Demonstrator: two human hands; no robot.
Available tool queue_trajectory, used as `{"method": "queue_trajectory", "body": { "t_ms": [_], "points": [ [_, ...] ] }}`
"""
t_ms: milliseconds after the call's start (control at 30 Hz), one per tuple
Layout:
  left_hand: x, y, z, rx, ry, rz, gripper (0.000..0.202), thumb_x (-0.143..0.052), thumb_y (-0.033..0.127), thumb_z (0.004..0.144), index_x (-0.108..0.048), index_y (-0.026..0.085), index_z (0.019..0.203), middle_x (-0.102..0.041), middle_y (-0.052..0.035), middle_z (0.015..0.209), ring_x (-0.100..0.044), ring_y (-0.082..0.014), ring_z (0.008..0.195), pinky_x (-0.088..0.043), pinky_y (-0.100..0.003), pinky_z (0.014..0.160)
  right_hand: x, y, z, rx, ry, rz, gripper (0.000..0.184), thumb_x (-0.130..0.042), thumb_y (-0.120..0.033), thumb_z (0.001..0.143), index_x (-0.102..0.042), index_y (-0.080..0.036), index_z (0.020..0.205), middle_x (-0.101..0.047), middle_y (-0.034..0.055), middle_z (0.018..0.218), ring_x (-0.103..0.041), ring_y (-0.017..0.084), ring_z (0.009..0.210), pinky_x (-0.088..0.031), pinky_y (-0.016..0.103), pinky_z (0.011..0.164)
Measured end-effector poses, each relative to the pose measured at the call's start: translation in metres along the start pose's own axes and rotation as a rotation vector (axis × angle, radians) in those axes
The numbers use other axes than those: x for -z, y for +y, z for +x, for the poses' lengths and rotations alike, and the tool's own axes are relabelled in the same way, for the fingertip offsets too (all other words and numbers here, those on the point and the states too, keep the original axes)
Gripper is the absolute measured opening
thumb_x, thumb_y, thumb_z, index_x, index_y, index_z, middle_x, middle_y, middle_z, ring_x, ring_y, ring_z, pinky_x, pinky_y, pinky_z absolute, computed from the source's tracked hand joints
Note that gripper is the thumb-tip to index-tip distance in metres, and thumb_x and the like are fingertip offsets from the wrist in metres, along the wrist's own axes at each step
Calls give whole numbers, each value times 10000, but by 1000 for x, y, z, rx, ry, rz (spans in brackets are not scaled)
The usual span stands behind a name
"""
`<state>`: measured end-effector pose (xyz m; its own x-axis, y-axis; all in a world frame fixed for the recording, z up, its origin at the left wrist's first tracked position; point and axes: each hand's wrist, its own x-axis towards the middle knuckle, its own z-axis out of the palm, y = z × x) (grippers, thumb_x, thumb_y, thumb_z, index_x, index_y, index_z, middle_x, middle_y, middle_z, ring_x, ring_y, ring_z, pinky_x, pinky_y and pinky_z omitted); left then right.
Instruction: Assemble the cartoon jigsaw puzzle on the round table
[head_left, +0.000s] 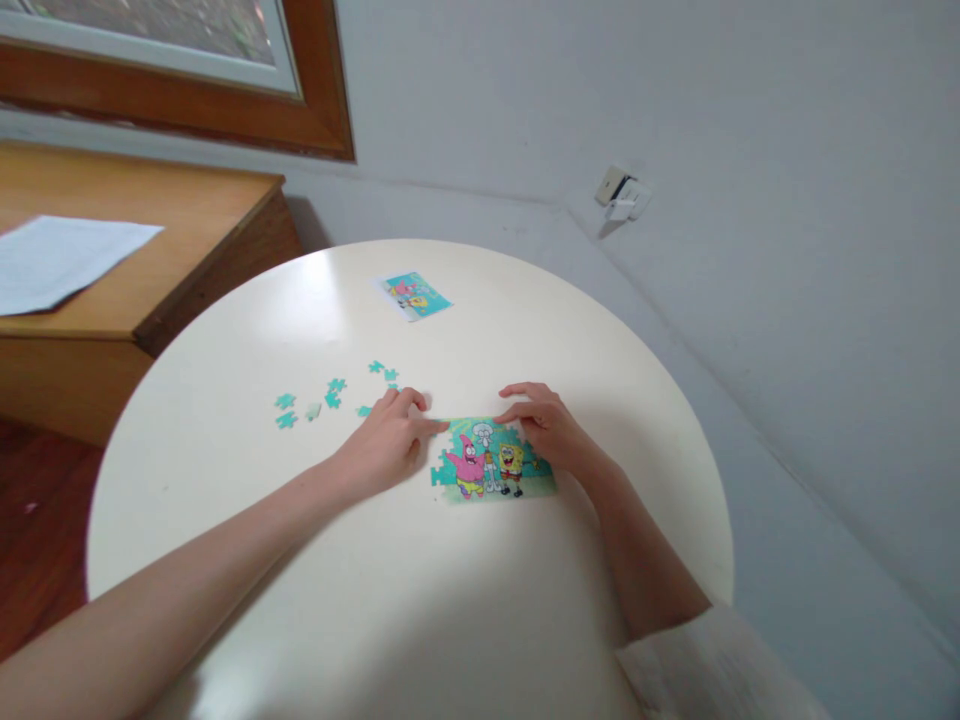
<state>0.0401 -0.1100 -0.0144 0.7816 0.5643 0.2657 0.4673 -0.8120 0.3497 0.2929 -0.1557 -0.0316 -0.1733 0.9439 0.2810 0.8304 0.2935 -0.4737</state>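
A partly assembled jigsaw puzzle point(491, 470) of cartoon figures lies flat on the white table. Its left and upper edges are jagged, with tabs showing. My left hand point(390, 438) is at the upper left of the puzzle, its index finger stretched out to the top left corner and the other fingers loosely bent. On the other side, my right hand point(553, 428) rests over the upper right corner, fingers spread, one fingertip at the top edge. The palm and thumb of that hand hide part of the puzzle. Neither hand visibly grips a loose piece.
Several loose teal puzzle pieces point(332, 392) are scattered left of the puzzle, some close to my left hand. A small printed picture card point(415, 295) lies farther back on the round table point(525, 290). A wooden cabinet point(202, 215) with white paper point(67, 258) stands at left.
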Motion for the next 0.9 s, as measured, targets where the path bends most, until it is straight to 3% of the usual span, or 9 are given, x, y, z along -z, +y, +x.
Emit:
{"method": "queue_trajectory", "body": {
  "t_ms": [467, 667, 800, 900],
  "points": [
    [4, -1, 1, 7, 17, -8, 354, -407, 104, 796, -722, 167, 945, -537, -124, 915, -486, -196, 840, -457, -377, 745, 1, -2, 1, -2, -7, 4, 390, -413, 3, 677, -718, -232, 734, -641, 53, 1045, -542, 197, 1000, -385, 419, 909],
    [2, 0, 1, 8, 17, 21, 348, -400, 122, 792, -720, 154, 926, -560, -141, 964, -512, -208, 828, -457, -416, 749, 1, -7, 2, -3, -6, -16, 366, -410, -6, 710, -706, -221, 719, -650, 47, 1014, -554, 174, 983, -403, 384, 896],
    [-2, 3, -1, -79, -35, 30, 343, -406, 177, 839, -652, 149, 1077, -563, -151, 1148, -515, -256, 1026, -415, -464, 888, 2, -13, 1, -1, -12, -86, 350, -430, -8, 713, -709, -219, 730, -653, 50, 1026, -552, 179, 995, -402, 387, 899],
    [-7, 8, -4, -190, -136, 31, 420, -369, 282, 905, -474, 161, 1293, -466, -143, 1338, -390, -268, 1245, -261, -506, 1045, 6, -25, 1, -14, -40, -167, 358, -430, -1, 718, -716, -211, 767, -646, 64, 1045, -539, 192, 1014, -395, 389, 904]
  ]
}}
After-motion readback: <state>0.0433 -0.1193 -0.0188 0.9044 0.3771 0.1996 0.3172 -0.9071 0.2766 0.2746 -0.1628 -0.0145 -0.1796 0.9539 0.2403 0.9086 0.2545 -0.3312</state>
